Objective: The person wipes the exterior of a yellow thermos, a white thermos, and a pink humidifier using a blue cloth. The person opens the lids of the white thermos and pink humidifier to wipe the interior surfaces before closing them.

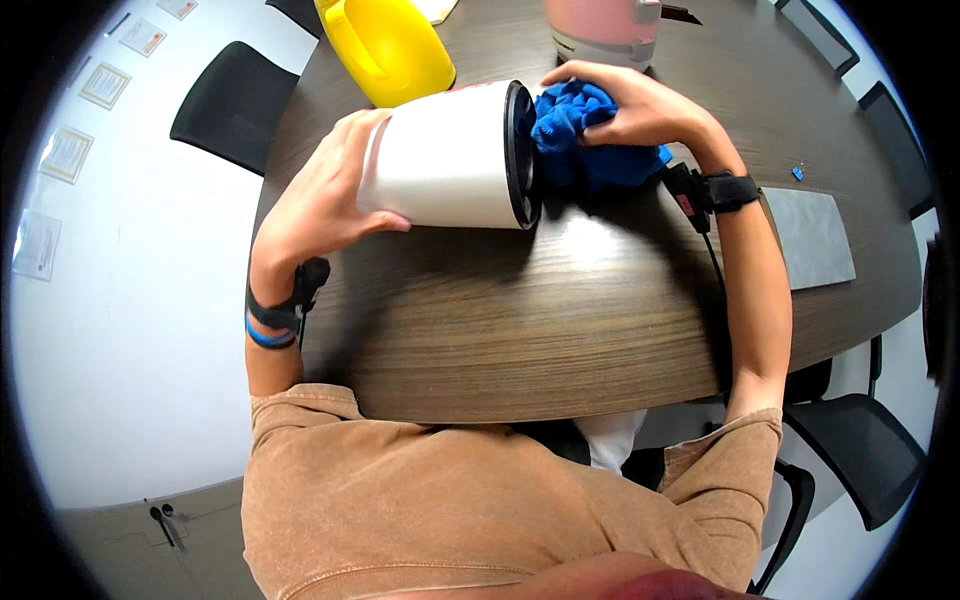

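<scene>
My left hand [325, 190] is wrapped round the closed end of a white cylindrical container [445, 160], its thumb along the near side. The container is tipped sideways, its black rim [522, 155] facing right. At that rim my right hand [645, 105] grips a crumpled blue cloth [575, 115] between thumb and fingers. Part of the cloth hangs below the hand toward the tabletop. The cloth and the rim's angle hide the container's inside. Dark straps with small devices and cables circle both my wrists.
On the wooden table [480, 330], a yellow plastic vessel with a handle [395, 50] is beyond my left hand. Beyond my right hand stands a pink and white container [605, 30]. A flat grey board [812, 235] and a small blue item [797, 173] lie right. Black chairs [235, 105] surround the table.
</scene>
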Motion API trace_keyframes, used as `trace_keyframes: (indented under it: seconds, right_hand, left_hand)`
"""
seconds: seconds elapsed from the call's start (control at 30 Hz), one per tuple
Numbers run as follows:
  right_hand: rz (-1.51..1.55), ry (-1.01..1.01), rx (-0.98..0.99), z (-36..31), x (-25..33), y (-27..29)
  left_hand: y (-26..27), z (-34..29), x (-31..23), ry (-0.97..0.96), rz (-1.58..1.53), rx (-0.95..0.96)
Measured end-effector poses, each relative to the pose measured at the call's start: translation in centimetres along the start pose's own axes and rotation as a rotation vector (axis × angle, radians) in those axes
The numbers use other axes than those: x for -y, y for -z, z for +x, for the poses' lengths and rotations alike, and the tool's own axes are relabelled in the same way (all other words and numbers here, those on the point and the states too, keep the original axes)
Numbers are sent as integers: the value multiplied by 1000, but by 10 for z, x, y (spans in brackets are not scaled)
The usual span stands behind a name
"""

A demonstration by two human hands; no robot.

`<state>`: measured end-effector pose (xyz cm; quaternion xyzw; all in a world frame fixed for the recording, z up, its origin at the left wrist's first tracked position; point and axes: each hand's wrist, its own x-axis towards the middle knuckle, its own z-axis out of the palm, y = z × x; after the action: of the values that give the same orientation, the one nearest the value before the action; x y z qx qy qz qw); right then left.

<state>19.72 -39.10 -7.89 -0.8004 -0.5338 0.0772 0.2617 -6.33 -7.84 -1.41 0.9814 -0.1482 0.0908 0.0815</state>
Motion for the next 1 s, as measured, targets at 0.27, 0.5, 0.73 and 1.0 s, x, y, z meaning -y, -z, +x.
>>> trace_keyframes:
  seconds: [0.27,0.5,0.73,1.0]
  right_hand:
    - [179,376,-257,-4,51,19]
    - [159,232,-231,17,38,-1]
    - [146,-66,124,13,19,-24]
    - [-66,58,135,-13,41,-27]
  left_hand:
    - [-17,14,24,-95,-159,16]
    - [-16,10,34,-234,-154,-34]
    - [-19,-1,37,-240,-114,-56]
    - [-20,-2,37,-271,-149,-99]
